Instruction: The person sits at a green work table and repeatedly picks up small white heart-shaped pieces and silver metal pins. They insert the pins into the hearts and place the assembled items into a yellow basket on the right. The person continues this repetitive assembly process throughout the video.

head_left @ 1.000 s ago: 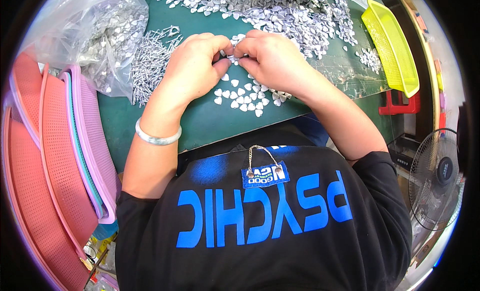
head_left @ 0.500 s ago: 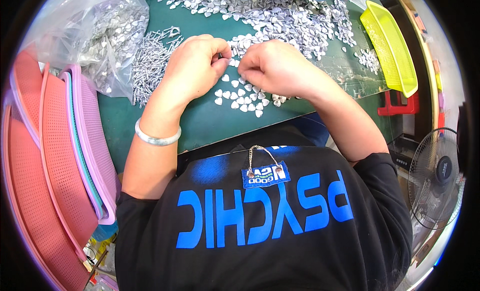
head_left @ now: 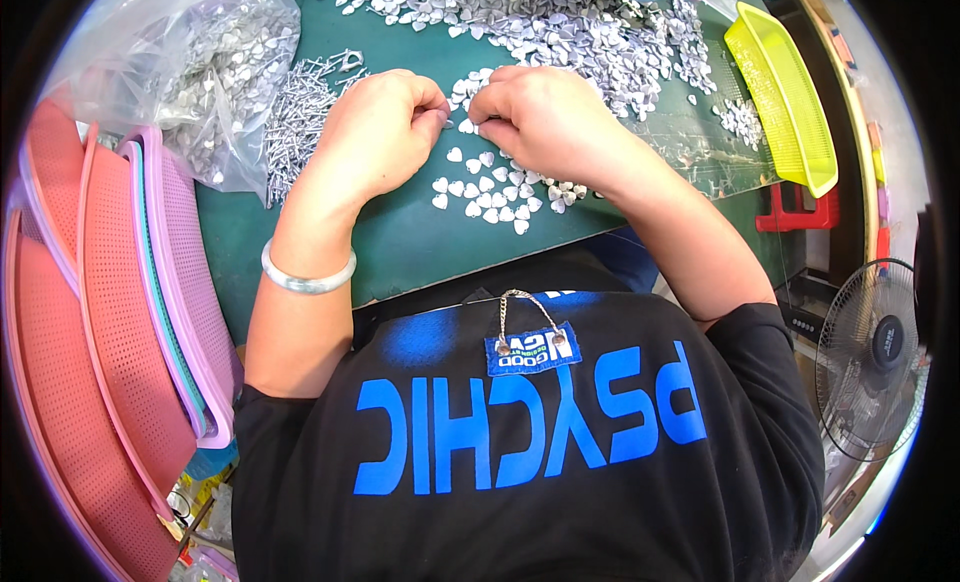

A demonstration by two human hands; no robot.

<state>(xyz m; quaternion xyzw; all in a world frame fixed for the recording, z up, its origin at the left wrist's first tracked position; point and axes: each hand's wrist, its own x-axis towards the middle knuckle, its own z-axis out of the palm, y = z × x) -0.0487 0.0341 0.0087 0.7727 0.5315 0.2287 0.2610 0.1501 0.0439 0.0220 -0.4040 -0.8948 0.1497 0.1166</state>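
My left hand (head_left: 385, 130) is closed in a pinch over the green table, its fingertips pressed together on something too small to make out. Facing it a short gap away, my right hand (head_left: 548, 117) has thumb and forefinger closed in the same way, and whatever lies between them is hidden. Around and below the fingertips are scattered small silvery heart-shaped pieces (head_left: 487, 200). Beside my left wrist lies a heap of thin metal pins (head_left: 300, 117). Beyond both hands spreads a large pile of the same hearts (head_left: 590, 47).
A clear plastic bag (head_left: 215, 92) of hearts stands at the far left. Stacked pink and purple perforated baskets (head_left: 130, 312) crowd my left side. At the right are a yellow-green basket (head_left: 785, 102), a small heart pile (head_left: 740, 120), a red stool (head_left: 800, 210) and a fan (head_left: 870, 357).
My left hand has shifted slightly left and its wrist has turned a little. My right hand has moved slightly up and left. Both remain pinched.
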